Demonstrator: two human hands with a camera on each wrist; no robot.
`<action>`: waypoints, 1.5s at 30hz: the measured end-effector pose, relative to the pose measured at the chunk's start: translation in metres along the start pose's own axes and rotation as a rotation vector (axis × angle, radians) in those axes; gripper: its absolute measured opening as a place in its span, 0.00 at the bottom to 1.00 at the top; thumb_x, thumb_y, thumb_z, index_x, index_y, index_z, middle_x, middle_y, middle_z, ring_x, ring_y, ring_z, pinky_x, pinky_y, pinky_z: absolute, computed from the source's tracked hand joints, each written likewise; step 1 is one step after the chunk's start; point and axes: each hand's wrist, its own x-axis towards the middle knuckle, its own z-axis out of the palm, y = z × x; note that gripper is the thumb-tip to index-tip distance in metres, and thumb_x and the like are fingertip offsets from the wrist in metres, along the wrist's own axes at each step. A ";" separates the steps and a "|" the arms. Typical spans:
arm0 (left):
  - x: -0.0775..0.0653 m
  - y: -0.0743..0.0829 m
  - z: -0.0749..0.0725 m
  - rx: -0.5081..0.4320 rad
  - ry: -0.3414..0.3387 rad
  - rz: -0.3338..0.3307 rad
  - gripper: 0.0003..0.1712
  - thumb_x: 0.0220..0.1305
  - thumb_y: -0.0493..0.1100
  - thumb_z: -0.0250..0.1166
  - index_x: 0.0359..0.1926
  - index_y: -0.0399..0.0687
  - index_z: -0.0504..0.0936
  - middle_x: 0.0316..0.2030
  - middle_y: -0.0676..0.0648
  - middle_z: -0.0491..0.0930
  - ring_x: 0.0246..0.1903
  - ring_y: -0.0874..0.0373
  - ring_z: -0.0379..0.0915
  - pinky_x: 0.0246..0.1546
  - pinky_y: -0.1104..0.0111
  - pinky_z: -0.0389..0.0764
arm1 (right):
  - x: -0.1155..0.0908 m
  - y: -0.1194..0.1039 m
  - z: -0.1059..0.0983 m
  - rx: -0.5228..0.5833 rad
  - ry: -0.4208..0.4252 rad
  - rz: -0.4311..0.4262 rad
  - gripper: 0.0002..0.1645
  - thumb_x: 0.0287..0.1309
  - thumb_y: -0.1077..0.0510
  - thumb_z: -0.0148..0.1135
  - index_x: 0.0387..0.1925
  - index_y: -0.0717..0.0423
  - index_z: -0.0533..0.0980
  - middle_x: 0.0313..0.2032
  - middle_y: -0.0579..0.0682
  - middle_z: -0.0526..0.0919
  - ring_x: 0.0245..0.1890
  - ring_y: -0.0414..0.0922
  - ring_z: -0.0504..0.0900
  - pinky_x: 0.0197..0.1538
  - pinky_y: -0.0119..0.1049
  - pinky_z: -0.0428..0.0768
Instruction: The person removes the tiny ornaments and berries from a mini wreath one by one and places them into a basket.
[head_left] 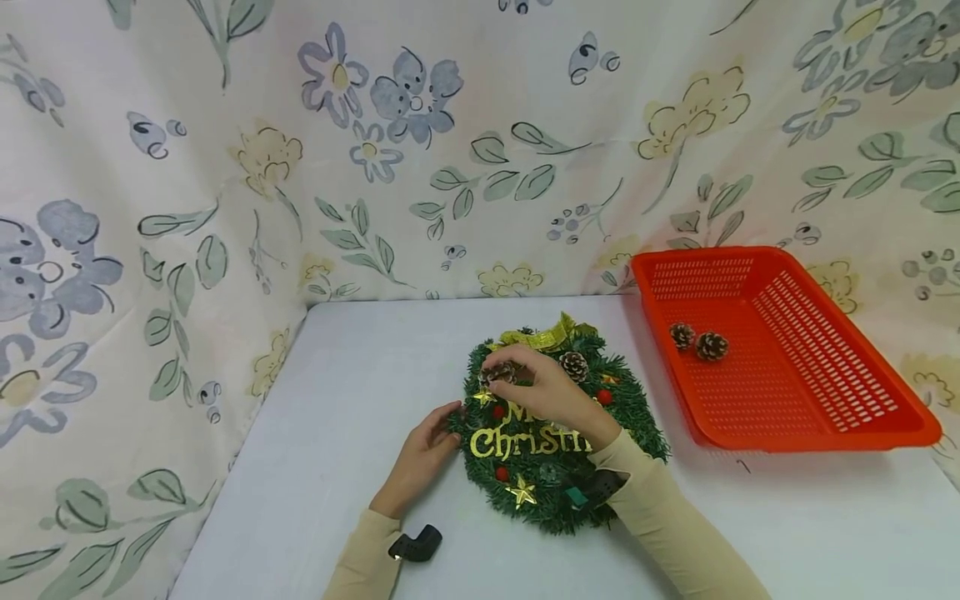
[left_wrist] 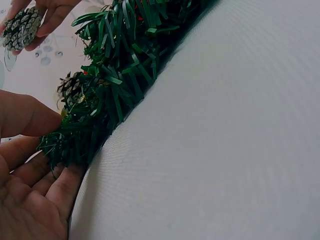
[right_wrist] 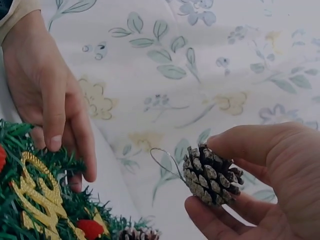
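Observation:
My right hand [head_left: 551, 392] holds a pine cone [right_wrist: 210, 175] between thumb and fingers, above the upper left of a green Christmas wreath [head_left: 551, 510]. The cone is brown with pale scale tips, and a thin silver cord loop [right_wrist: 167, 162] sticks out from it. At the wreath's left edge, my left hand [head_left: 423, 458] grips the greenery, thumb [left_wrist: 30, 117] on top and fingers underneath. Gold "Christmas" lettering [head_left: 491, 443], partly hidden by my right arm, crosses the wreath. Another pine cone [head_left: 574, 367] sits on it near a gold bow [head_left: 551, 335].
To the right stands a red plastic basket [head_left: 817, 437] with two pine cones [head_left: 711, 346] inside at its left. Gold stars [head_left: 521, 492] and red balls [head_left: 502, 474] dot the wreath. A floral curtain [head_left: 480, 150] hangs behind the white table [head_left: 360, 358].

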 end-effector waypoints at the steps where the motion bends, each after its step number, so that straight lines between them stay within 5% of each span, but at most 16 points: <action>1: 0.000 0.000 0.000 -0.003 0.001 -0.001 0.32 0.70 0.28 0.56 0.74 0.38 0.65 0.69 0.35 0.71 0.71 0.40 0.65 0.61 0.82 0.74 | 0.000 0.000 -0.001 -0.005 0.004 0.005 0.18 0.68 0.56 0.65 0.58 0.46 0.79 0.58 0.47 0.80 0.56 0.43 0.79 0.55 0.39 0.81; 17: 0.000 0.000 0.000 -0.006 -0.012 0.031 0.32 0.70 0.28 0.56 0.73 0.34 0.64 0.69 0.31 0.70 0.71 0.35 0.64 0.62 0.79 0.75 | -0.001 -0.007 -0.024 0.011 0.032 0.023 0.20 0.68 0.58 0.65 0.60 0.52 0.77 0.65 0.55 0.75 0.57 0.48 0.79 0.53 0.35 0.83; 28: -0.001 -0.003 -0.001 -0.001 -0.016 0.022 0.32 0.71 0.28 0.56 0.74 0.35 0.64 0.69 0.33 0.70 0.72 0.37 0.63 0.61 0.81 0.75 | -0.002 -0.015 -0.046 -0.033 0.088 0.035 0.21 0.67 0.59 0.66 0.60 0.56 0.77 0.59 0.53 0.78 0.52 0.48 0.80 0.51 0.34 0.83; 45: -0.001 -0.001 -0.001 -0.013 -0.012 -0.001 0.32 0.71 0.28 0.56 0.74 0.39 0.65 0.70 0.35 0.70 0.72 0.40 0.64 0.59 0.82 0.75 | -0.002 -0.029 -0.077 -0.077 0.150 0.042 0.21 0.65 0.61 0.66 0.59 0.54 0.78 0.61 0.54 0.78 0.49 0.40 0.82 0.50 0.28 0.82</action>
